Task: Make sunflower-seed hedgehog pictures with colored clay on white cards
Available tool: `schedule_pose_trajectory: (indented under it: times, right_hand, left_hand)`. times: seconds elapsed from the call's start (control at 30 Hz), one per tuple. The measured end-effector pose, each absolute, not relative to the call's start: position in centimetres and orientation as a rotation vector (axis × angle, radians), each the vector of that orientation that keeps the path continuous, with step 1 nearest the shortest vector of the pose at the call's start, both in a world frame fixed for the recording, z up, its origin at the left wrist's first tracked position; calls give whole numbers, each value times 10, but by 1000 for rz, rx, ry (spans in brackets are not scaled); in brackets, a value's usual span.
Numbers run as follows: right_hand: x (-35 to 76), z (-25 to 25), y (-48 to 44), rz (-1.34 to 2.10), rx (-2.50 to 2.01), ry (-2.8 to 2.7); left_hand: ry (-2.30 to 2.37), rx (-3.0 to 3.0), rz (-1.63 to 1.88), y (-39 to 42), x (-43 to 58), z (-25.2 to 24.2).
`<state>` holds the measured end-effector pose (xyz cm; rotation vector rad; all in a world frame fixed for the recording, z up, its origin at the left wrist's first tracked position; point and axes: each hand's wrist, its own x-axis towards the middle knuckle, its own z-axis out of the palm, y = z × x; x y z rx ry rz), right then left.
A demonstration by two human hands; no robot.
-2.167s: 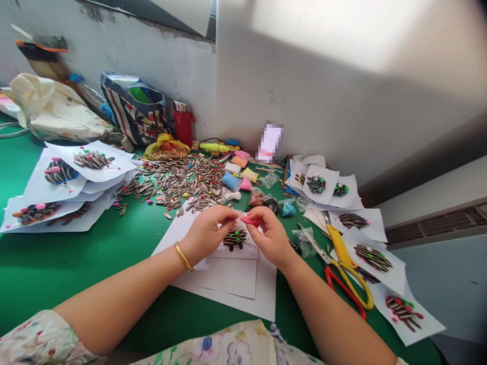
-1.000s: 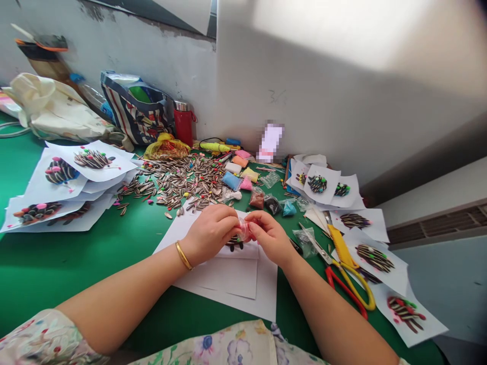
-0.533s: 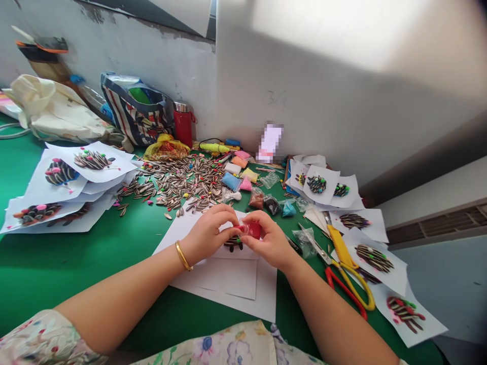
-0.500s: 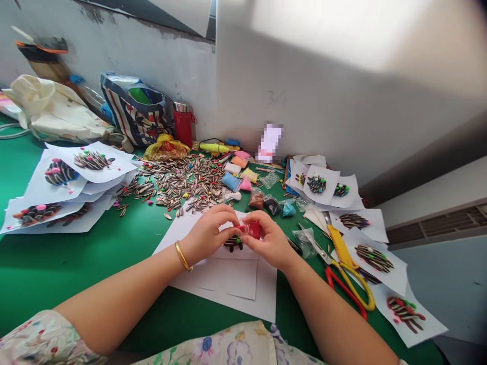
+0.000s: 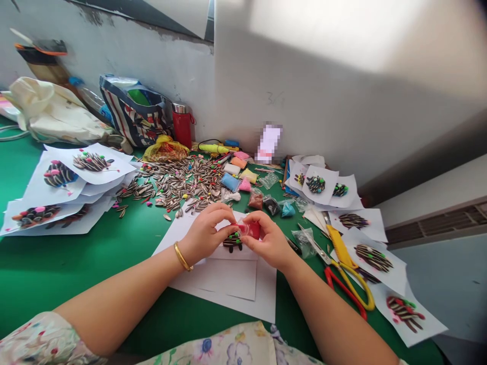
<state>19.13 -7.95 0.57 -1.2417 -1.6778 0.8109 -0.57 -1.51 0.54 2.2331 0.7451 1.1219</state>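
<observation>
1. Red packet (image 5: 254, 230): it is held up between the two hands, above the middle of the green worktop (image 5: 114, 284); part of it is hidden by fingers.
2. Left hand (image 5: 203, 232): thumb and forefinger are nearly closed, pinching the packet's left end, the other fingers curled.
3. Right hand (image 5: 271, 241): it is curled round the packet's right side, thumb and fingertips closed on it.
4. Just below the hands, a dark striped seed picture (image 5: 233, 242) with green dots lies on white paper (image 5: 262, 299).
5. Beyond them are a heap of seeds (image 5: 186, 177), a blue packet (image 5: 230, 181), a brown packet (image 5: 255, 199) and a black packet (image 5: 271, 205).
6. To the right, scissors (image 5: 333, 262) with red and yellow handles lie near a yellow knife (image 5: 338, 243).
</observation>
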Motion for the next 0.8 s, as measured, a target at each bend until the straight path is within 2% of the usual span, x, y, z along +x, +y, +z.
schedule_pose_trajectory:
  times: [0.8]
  right_hand:
    - [189, 7, -80, 864, -1245, -1663]
  left_hand:
    - [662, 2208, 1243, -17, -6, 5]
